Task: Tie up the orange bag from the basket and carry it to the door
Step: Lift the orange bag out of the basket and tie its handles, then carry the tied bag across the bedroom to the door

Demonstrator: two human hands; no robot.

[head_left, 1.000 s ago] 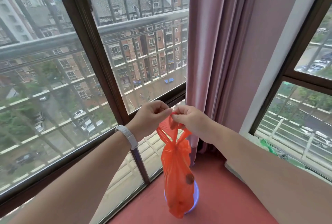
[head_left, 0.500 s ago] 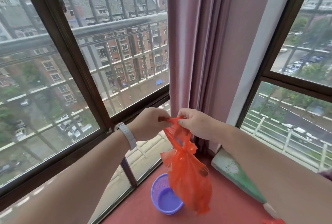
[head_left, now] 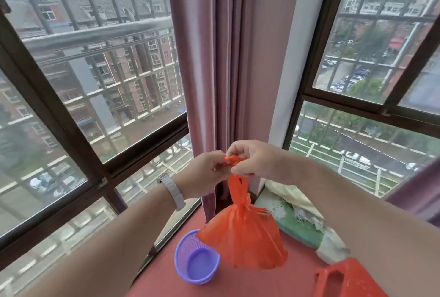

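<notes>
Both hands, left (head_left: 204,174) and right (head_left: 256,162), pinching the orange bag's (head_left: 242,237) handles above the purple basket (head_left: 196,259)

We have one head-worn view, looking forward and down into the window corner, close above the curtain (head_left: 226,77), with the purple basket (head_left: 196,264) below it, near the frame's bottom.

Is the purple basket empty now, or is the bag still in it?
Empty. The basket shows its bare bottom, and the orange bag hangs above it from both hands.
</notes>
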